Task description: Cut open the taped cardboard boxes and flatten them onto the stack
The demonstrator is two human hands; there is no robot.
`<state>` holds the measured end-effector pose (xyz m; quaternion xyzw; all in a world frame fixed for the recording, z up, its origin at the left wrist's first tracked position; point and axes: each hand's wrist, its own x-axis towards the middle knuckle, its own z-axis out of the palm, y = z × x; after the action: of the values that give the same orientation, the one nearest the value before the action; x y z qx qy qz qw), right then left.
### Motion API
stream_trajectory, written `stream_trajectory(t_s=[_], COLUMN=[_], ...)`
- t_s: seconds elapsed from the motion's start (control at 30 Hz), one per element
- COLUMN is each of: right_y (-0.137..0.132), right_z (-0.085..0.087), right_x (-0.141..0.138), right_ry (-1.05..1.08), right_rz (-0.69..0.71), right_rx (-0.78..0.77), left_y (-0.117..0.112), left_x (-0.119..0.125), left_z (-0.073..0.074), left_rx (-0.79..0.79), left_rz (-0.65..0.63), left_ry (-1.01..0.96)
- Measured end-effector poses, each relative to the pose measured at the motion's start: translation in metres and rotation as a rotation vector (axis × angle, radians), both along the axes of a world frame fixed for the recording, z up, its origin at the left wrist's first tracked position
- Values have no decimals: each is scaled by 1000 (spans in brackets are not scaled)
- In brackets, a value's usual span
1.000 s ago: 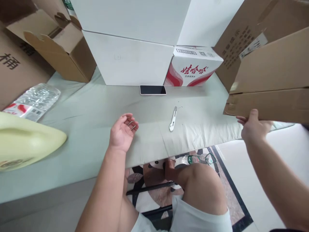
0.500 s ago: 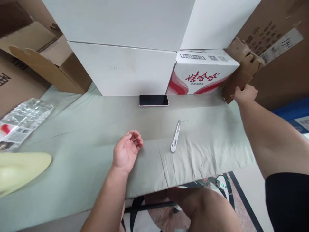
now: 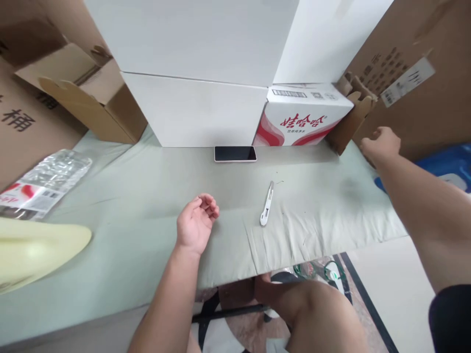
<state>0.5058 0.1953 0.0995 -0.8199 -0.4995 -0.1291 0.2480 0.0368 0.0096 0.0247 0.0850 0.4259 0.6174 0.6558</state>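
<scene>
My left hand [image 3: 197, 221] rests palm up on the pale green cloth [image 3: 147, 186], fingers loosely curled and nothing in them. To its right lies a white utility knife [image 3: 267, 203]. A dark-screened phone [image 3: 235, 154] lies farther back, against the white boxes. Over at the right, my right hand [image 3: 382, 147] is in the air beside a small open brown cardboard box [image 3: 348, 125]. A gap shows between hand and box. Its fingers are loosely bent and partly turned from view, with nothing visible in them.
Large white boxes [image 3: 195, 108] stand along the back, beside a red-and-white printed carton [image 3: 301, 117]. Brown cartons [image 3: 99, 105] are at the left, and a big one [image 3: 408, 63] at the right. Clear plastic packaging [image 3: 55, 176], a pale yellow object [image 3: 44, 250] and a blue package [image 3: 445, 164] lie near the edges.
My right hand has let go of the small brown box and moved right, away from it. My left hand stays on the cloth. The view has shifted slightly.
</scene>
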Motion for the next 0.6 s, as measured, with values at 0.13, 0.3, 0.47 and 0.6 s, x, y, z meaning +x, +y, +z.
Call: stream_trajectory(t_s=[0.13,0.3,0.47,0.6], right_y=[-14,-40,-71,-38], right_z=[49,61,26,8], right_x=[-59,-210,-411,-546], right_ry=[-47,-78,95,228], right_rz=[101,716,1429,1411], right_rx=[33,-5,-75,-200], left_y=[-12,-28,-38,-39], left_x=[-13,-41,-68,-79], left_z=[7,14,17,15], left_rx=[46,92,125,139], left_rz=[34,105,197,217], left_ry=[-54,-142,-213,-256])
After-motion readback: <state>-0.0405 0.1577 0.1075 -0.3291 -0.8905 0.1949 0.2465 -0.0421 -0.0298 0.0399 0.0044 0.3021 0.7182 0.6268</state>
